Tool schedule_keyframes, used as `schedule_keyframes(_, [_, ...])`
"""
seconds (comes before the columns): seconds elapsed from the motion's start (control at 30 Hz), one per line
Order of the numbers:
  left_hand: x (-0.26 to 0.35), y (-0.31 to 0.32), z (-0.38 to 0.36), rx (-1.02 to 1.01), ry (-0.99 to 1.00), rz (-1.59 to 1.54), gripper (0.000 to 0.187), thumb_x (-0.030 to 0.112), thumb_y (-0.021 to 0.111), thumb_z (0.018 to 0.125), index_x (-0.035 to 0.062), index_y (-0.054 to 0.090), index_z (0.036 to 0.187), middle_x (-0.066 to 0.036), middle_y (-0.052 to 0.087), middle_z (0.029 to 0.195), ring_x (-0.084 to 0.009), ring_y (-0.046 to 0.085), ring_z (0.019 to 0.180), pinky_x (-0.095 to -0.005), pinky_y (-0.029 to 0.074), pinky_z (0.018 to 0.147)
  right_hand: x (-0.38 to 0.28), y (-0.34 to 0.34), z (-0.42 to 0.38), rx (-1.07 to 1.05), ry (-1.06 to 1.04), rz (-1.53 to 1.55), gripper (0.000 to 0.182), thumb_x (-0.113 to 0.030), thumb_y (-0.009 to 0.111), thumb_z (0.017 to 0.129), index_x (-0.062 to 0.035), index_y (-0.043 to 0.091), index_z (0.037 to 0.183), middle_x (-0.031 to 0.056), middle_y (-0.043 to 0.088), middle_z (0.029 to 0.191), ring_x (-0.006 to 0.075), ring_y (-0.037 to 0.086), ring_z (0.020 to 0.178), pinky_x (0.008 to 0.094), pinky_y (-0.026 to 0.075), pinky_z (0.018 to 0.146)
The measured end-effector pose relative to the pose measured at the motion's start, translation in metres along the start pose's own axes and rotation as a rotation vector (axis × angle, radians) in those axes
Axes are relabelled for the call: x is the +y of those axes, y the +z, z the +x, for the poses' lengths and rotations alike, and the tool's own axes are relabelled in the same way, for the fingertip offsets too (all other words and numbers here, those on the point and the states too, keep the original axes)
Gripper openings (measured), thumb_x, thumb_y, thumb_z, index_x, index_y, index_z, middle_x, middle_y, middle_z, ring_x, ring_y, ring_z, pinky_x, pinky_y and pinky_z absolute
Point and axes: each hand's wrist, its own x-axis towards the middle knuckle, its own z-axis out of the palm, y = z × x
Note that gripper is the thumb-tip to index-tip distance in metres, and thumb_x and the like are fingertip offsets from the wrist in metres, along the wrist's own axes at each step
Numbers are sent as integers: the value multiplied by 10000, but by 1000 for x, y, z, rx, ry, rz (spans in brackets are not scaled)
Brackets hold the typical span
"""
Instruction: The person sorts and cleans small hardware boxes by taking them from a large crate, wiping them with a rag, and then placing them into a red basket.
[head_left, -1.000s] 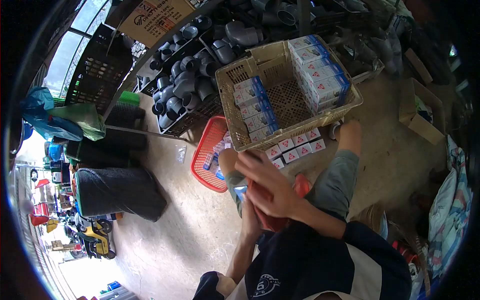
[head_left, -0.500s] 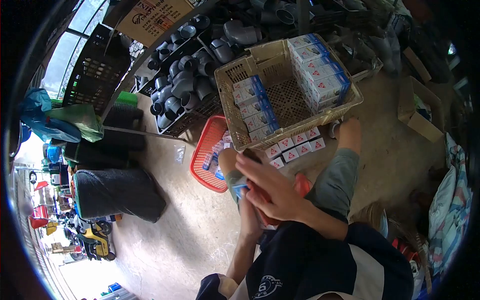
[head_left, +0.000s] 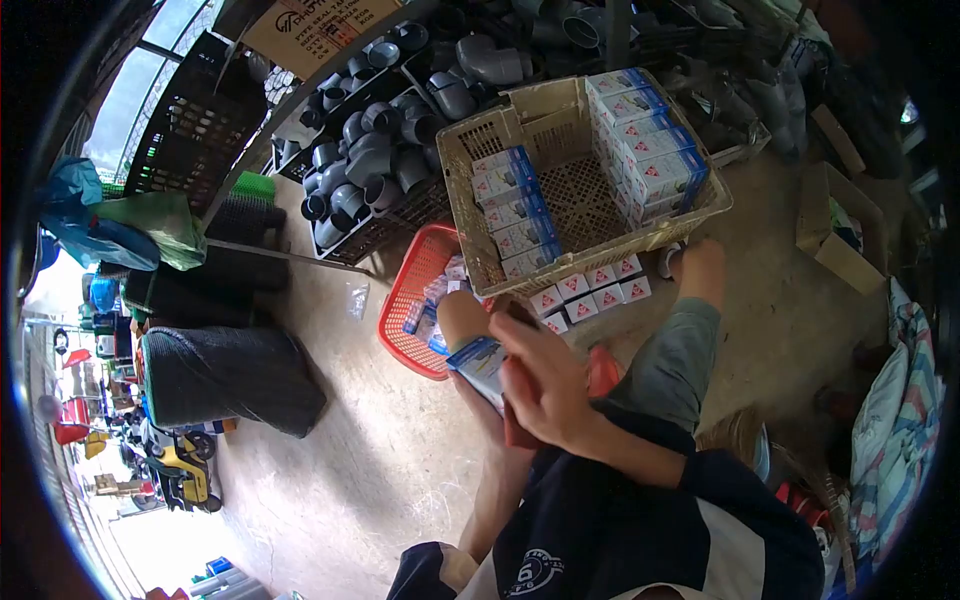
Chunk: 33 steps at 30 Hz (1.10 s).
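My left hand [head_left: 482, 410] is closed around a small blue and white box [head_left: 478, 362], held in front of my knee. Close against it, my right hand [head_left: 548, 385] is curled around a dark red thing [head_left: 517, 405]; a brown part shows by the fingers, and its kind is hard to make out. Below the hands stands a red plastic basket [head_left: 398, 300] with several small boxes in it. A large tan crate [head_left: 600, 255] holds stacked blue and white boxes [head_left: 655, 165] on its right and a row of boxes [head_left: 515, 215] on its left.
Small white boxes [head_left: 605, 298] with red marks sit beneath the crate's near edge. Grey pipe elbows [head_left: 370, 155] fill black crates at the upper left. A dark mesh roll [head_left: 230, 380] lies on the floor at left. An open cardboard box [head_left: 845, 240] stands at right.
The blue and white box has turned so that more of its face shows. My right hand has shifted slightly right, its fingers more curled. The view has moved a little.
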Motion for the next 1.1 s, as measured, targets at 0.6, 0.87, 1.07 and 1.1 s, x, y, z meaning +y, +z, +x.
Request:
schedule_keyframes(0.6, [33, 11, -27, -40, 303, 835, 745, 448, 732, 895, 8, 471, 1437, -165, 655, 1234, -225, 645, 1124, -419, 512, 970, 20, -38, 29, -158, 414, 1026, 340, -180, 508, 1060, 15, 577, 1329, 126, 617, 1358, 230, 590, 1237, 386, 450, 1079])
schedule_keyframes(0.87, [64, -9, -36, -464, 498, 1605, 730, 353, 920, 641, -9, 617, 1199, -194, 665, 1005, -393, 677, 914, -442, 545, 830, -21, 3, 37, -636, 272, 13, 267, -252, 553, 1011, -77, 654, 1186, 191, 688, 1082, 391, 665, 975, 425, 520, 850])
schedule_keyframes(1.07, [87, -16, -46, -677, 649, 1471, 963, 485, 936, 624, -37, 546, 1334, -196, 651, 1139, -330, 667, 1051, -408, 533, 902, 47, -6, 37, -624, 769, 259, 378, -361, 490, 1053, -38, 664, 1146, 169, 724, 952, 357, 710, 852, 424, 554, 780])
schedule_keyframes(1.1, [84, -35, -40, -575, 687, 1308, 961, 537, 875, 699, -27, 502, 1382, -185, 626, 1217, -306, 640, 1118, -409, 518, 947, 73, -7, 26, -619, 968, 470, 403, -379, 482, 1060, -30, 663, 1148, 162, 729, 953, 342, 716, 860, 420, 559, 786])
